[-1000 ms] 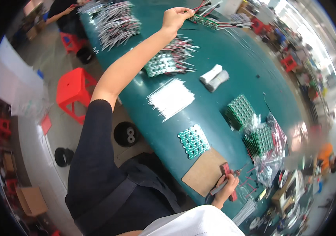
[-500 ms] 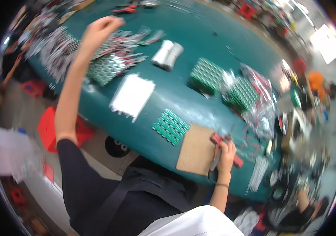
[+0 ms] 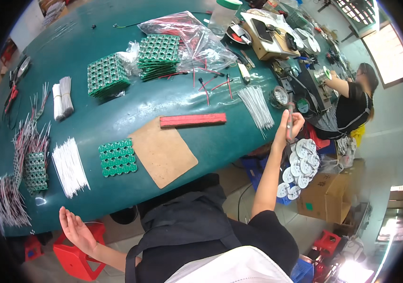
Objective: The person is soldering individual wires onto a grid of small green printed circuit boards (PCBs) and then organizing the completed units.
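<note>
Teal worktable (image 3: 116,108) lies ahead. My right hand (image 3: 290,123) is clenched around a slim metal soldering iron (image 3: 288,119) off its right edge; my left hand (image 3: 75,229) hangs open, empty, below its near edge.

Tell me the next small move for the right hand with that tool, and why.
Probably bring the right hand back over the brown board. It holds a slim pen-like tool up off the table's edge, while the green circuit panel waits beside the board. The left hand is open and empty below the table edge.
</note>
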Available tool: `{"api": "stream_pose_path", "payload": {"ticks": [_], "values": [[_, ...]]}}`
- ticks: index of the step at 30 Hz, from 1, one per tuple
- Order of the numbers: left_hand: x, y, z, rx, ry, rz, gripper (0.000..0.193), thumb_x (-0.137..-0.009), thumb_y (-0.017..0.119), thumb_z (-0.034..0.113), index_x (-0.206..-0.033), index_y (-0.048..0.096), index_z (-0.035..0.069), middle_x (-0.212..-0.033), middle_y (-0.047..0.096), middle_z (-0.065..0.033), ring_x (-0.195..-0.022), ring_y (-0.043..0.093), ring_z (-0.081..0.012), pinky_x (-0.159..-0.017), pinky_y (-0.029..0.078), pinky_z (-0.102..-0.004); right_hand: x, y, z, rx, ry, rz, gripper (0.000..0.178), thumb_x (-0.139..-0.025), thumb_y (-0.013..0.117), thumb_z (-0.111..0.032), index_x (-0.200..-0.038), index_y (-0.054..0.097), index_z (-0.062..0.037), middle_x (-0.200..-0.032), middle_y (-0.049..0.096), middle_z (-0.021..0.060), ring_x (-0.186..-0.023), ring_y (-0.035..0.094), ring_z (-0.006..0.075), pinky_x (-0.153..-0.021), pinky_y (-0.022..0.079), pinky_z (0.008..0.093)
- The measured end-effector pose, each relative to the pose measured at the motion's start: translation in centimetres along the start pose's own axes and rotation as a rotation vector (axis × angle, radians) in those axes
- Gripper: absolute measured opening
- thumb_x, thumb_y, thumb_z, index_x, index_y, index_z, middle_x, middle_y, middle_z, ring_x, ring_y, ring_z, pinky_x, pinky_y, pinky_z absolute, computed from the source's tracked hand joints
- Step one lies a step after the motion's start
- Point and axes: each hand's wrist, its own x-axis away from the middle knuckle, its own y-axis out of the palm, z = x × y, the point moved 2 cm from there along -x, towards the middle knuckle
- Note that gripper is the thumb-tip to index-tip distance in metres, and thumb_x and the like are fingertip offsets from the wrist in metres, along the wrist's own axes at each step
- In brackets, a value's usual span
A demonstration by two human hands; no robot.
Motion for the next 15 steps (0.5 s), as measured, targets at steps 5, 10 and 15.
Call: {"api": "stream_pose_path", "payload": {"ticks": [5,10,15], "values": [[-0.1,0.9,-1.9,-0.213,0.133,0.234,0.037,-0.101,0.05,0.007,-0.136,0.049,-0.007,-0.107,0.054,-0.0031,-0.081,0.043,-0.0033,-0.066,0.035,-0.0193,-0.8,-0.8,4.3,0.192,-0.178,-0.076,0.027,-0.086,0.074,-0.017,-0.106,0.061,-0.0038,-0.084,0.063,0.0044,-0.076,0.059,0.0148,-0.07,0.048,0.0278],[-0.4,1.7,-4.5,-0.125,0.115,0.245,0.035,-0.104,0.047,0.015,-0.133,0.052,-0.004,-0.099,0.054,-0.0036,-0.074,0.04,-0.0036,-0.061,0.033,-0.018,-8.3,-2.8,15.1,-1.112,0.614,-0.181,0.024,-0.092,0.067,-0.014,-0.106,0.058,0.0023,-0.093,0.064,0.0137,-0.083,0.061,0.0189,-0.069,0.051,0.0314],[2.6,2.3,-3.0,-0.189,0.175,0.37,0.039,-0.108,0.039,0.031,-0.12,0.057,-0.002,-0.077,0.052,0.0002,-0.055,0.028,-0.0006,-0.048,0.021,-0.0171,-7.6,0.2,15.7,-1.602,0.936,-0.001,0.056,-0.099,0.044,-0.029,-0.134,0.044,0.015,-0.14,0.049,0.0279,-0.125,0.051,0.0396,-0.1,0.045,0.0469]]}}
